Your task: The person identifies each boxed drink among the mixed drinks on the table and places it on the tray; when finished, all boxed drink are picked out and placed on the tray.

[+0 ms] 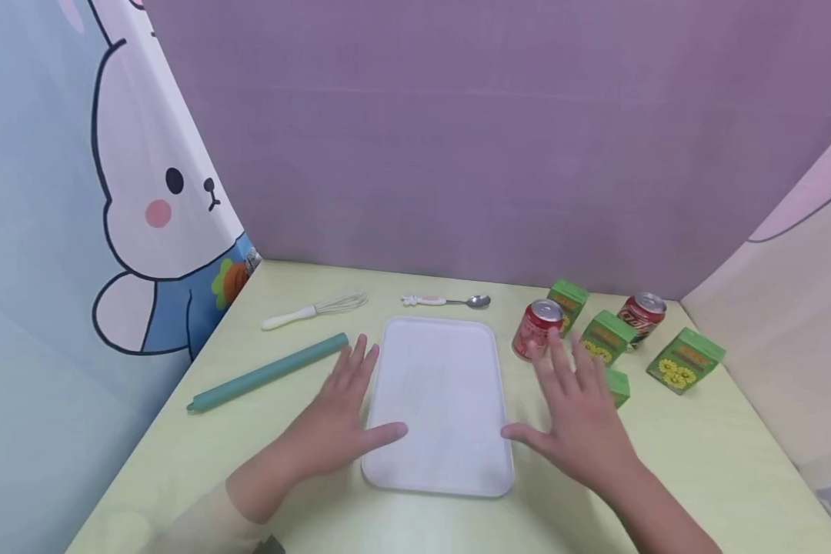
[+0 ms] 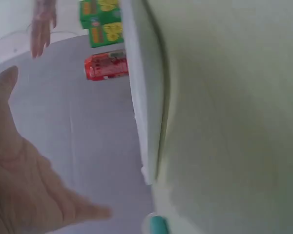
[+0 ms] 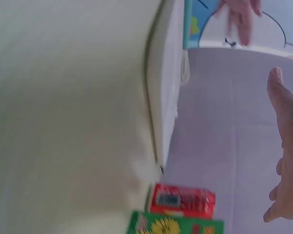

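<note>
a white tray (image 1: pixel 439 408) lies flat on the pale table (image 1: pixel 692 462), its long sides running away from the person, between two bare hands. the left hand (image 1: pixel 335 427) is spread, thumb held away from the fingers and reaching over the tray's left edge in the head view. the right hand (image 1: pixel 582 419) is spread too, its thumb tip by the right edge. both hover above the table (the wrist views show each one apart from the tray) and hold nothing.

left of the tray a green stick (image 1: pixel 270 373) lies at a slant, its upper end near the left fingertips. beyond it rests a whisk (image 1: pixel 315 310), handle to the left, and behind the tray's far edge lies a spoon (image 1: pixel 446 301), bowl to the right. near the tray's far right corner a red can (image 1: pixel 535 335) stands upright; farther right is a darker can (image 1: pixel 642 317). four green boxes (image 1: pixel 685 360) are grouped around them, one partly hidden by the right hand.
</note>
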The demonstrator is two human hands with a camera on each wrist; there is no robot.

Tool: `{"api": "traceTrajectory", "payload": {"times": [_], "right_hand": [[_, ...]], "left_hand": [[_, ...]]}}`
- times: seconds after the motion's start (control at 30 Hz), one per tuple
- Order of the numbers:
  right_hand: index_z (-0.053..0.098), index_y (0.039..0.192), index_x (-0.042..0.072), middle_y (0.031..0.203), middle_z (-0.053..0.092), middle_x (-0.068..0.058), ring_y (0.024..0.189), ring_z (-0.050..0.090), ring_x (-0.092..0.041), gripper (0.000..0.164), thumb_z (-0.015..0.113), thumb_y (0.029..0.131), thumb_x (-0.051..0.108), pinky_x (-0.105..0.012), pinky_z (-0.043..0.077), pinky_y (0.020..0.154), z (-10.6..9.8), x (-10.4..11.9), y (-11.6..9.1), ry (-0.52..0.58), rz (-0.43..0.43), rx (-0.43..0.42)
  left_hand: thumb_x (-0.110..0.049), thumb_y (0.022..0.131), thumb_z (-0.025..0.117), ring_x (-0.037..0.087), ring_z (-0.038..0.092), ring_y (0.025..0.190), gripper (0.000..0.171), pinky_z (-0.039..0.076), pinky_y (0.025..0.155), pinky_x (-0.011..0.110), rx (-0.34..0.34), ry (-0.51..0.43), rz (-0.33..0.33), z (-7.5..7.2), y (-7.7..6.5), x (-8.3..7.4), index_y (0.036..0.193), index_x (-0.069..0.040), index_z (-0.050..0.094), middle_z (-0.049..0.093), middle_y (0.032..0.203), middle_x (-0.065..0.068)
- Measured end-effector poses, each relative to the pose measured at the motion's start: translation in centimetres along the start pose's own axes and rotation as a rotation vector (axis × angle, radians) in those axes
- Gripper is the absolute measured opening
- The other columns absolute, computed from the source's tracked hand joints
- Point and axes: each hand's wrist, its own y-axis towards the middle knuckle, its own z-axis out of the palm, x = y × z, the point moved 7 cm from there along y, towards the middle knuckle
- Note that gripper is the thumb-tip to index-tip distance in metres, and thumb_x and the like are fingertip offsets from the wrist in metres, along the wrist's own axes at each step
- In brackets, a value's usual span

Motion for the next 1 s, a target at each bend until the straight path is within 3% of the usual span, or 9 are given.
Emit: {"api": "traceTrajectory", "payload": {"times": [0.07, 0.17, 0.23, 0.3, 0.43, 0.67, 0.87, 1.0], "right_hand": [[0.007, 0.159, 0.017, 0.165, -0.008, -0.007, 0.151, -0.011, -0.035, 0.119, 0.063, 0.073, 0.077, -0.055, -0.006, 0.118, -0.9, -1.1, -0.2, 0.012, 0.02, -0.016], [0.005, 0.159, 0.017, 0.165, -0.006, -0.007, 0.151, -0.01, -0.033, 0.117, 0.067, 0.075, 0.071, -0.051, -0.009, 0.119, -2.2, -2.9, -0.4, 0.044, 0.057, -0.022], [0.005, 0.159, 0.016, 0.165, -0.003, -0.007, 0.151, -0.007, -0.033, 0.117, 0.068, 0.076, 0.069, -0.056, -0.002, 0.118, -2.9, -4.1, -0.6, 0.063, 0.087, -0.02], [0.007, 0.159, 0.017, 0.165, 0.0, -0.007, 0.152, -0.005, -0.033, 0.115, 0.07, 0.076, 0.067, -0.062, 0.005, 0.116, -3.4, -5.3, -0.8, 0.088, 0.12, -0.008], [0.012, 0.159, 0.017, 0.165, 0.009, -0.011, 0.151, 0.006, -0.037, 0.111, 0.071, 0.078, 0.063, -0.067, 0.016, 0.111, -3.8, -7.9, -1.2, 0.133, 0.177, 0.015], [0.015, 0.157, 0.009, 0.15, 0.034, -0.029, 0.132, 0.033, -0.055, 0.107, 0.068, 0.081, 0.062, -0.074, 0.031, 0.091, -2.3, -11.3, -1.9, 0.246, 0.27, 0.146], [0.025, 0.152, -0.002, 0.147, 0.037, -0.032, 0.127, 0.04, -0.055, 0.101, 0.067, 0.084, 0.059, -0.068, 0.036, 0.095, -0.2, -12.4, -1.9, 0.334, 0.278, 0.264], [0.039, 0.144, -0.004, 0.137, 0.048, -0.03, 0.114, 0.055, -0.049, 0.08, 0.068, 0.089, 0.048, -0.059, 0.047, 0.088, 0.9, -12.9, -1.8, 0.384, 0.273, 0.289]], "left_hand": [[-0.081, 0.077, 0.055, 0.024, -0.005, 0.152, 0.111, 0.018, 0.116, 0.059, 0.076, -0.175, -0.067, 0.4, 0.0, 0.7, 0.158, -0.031, -0.003, -0.015, 0.163, -0.009], [-0.063, 0.075, 0.074, 0.034, 0.021, 0.148, 0.114, 0.027, 0.113, 0.056, 0.137, -0.394, -0.156, 0.8, -0.2, 1.6, 0.158, -0.028, 0.005, 0.003, 0.165, 0.003], [-0.053, 0.072, 0.082, 0.037, 0.039, 0.138, 0.114, 0.036, 0.108, 0.054, 0.16, -0.472, -0.218, 1.2, -0.3, 2.2, 0.158, -0.026, 0.012, 0.019, 0.161, 0.009], [-0.045, 0.068, 0.087, 0.034, 0.05, 0.128, 0.115, 0.043, 0.102, 0.052, 0.182, -0.504, -0.275, 1.7, -0.5, 2.9, 0.157, -0.025, 0.016, 0.031, 0.153, 0.011], [-0.045, 0.065, 0.089, 0.022, 0.054, 0.118, 0.115, 0.046, 0.096, 0.046, 0.225, -0.455, -0.318, 2.6, -0.7, 3.9, 0.156, -0.019, 0.022, 0.04, 0.143, 0.008], [-0.041, 0.066, 0.089, 0.016, 0.053, 0.099, 0.109, 0.046, 0.08, 0.033, 0.304, -0.451, -0.247, 4.0, -1.2, 4.4, 0.15, -0.005, 0.031, 0.046, 0.128, 0.004], [-0.04, 0.064, 0.09, 0.015, 0.049, 0.091, 0.109, 0.043, 0.075, 0.03, 0.311, -0.376, -0.19, 4.6, -1.1, 4.3, 0.149, -0.004, 0.032, 0.046, 0.117, 0.004], [-0.037, 0.063, 0.091, 0.015, 0.048, 0.087, 0.107, 0.041, 0.071, 0.028, 0.301, -0.334, -0.153, 4.8, -1.0, 4.0, 0.147, -0.002, 0.034, 0.045, 0.111, 0.006]]}}
